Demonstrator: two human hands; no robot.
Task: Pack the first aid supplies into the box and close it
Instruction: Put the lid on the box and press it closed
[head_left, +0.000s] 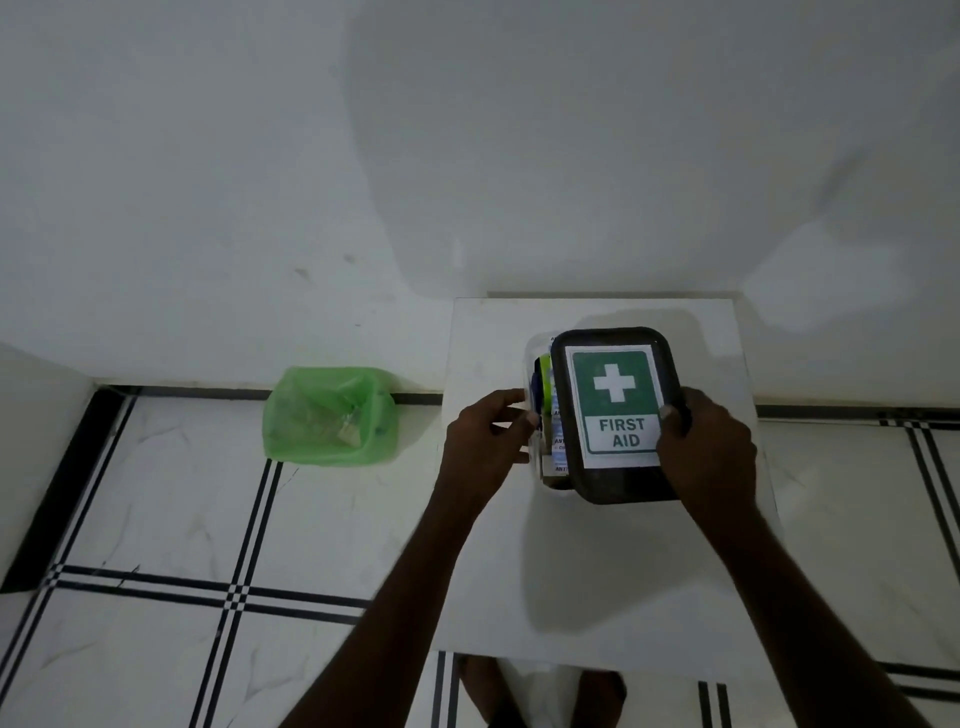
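A clear plastic box (535, 358) stands on a small white table (571, 571). Packets of supplies (553, 410) stand upright inside it, seen through the gap at its left. A dark lid (615, 488) with a green and white FIRST AID label lies over the box, shifted to the right, so the left part of the box stays uncovered. My right hand (706, 452) grips the lid's right edge, thumb on the label. My left hand (488, 447) holds the box's left wall.
A small bin lined with a green bag (330, 415) stands on the tiled floor to the left of the table, against the white wall. My feet (540, 696) show below the table's near edge.
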